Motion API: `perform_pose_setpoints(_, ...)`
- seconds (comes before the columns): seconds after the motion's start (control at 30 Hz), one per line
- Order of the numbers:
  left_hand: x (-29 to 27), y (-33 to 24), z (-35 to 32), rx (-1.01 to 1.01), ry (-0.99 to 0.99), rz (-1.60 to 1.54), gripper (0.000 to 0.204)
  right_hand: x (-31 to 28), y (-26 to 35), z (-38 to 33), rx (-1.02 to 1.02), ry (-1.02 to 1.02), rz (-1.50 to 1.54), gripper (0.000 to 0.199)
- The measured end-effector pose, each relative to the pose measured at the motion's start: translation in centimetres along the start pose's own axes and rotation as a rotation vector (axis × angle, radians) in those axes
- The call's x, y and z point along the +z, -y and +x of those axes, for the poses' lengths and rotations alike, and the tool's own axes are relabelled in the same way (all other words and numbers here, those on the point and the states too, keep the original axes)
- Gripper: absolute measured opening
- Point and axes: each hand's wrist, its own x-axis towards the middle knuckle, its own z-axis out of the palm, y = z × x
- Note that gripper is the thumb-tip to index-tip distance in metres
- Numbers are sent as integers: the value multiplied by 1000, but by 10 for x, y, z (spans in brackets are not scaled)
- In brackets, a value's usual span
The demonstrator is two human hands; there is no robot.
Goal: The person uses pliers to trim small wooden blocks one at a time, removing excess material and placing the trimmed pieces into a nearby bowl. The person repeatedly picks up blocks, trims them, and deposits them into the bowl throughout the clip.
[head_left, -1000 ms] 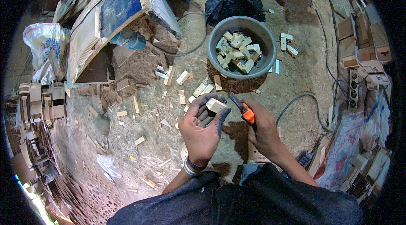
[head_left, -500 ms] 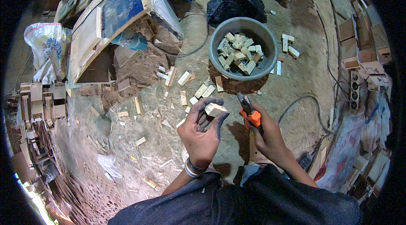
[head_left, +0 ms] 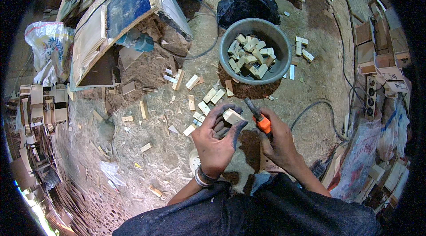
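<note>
Between the thumb and fingers of my left hand is a small pale wooden block, tilted with one end toward the right. My right hand is wrapped round the orange handles of a pair of pliers. The dark metal jaws point up and left, close to the block but apart from it. Beyond my hands, a round grey basin holds several similar wooden blocks. Some loose blocks lie on the floor between my left hand and the basin.
A black plastic bag sits behind the basin. At the upper left leans a blue and wooden board structure over sawdust. Wood scraps litter the floor. A cable curves at the right, near a power strip.
My left hand has moved slightly right and turned the block, bringing it nearer the pliers. The pliers have rotated in my right hand, their jaws now seen more edge-on.
</note>
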Motion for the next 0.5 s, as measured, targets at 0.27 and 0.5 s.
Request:
perform_pose_setpoints(0.27, 1, -3, -2, -150, 48, -83, 47, 3, -7, -1, 75, -7, 68, 67)
perform_pose_setpoints(0.5, 0, 1, 2, -97, -2, -77, 50, 6, -14, 0, 142, -65, 177, 51)
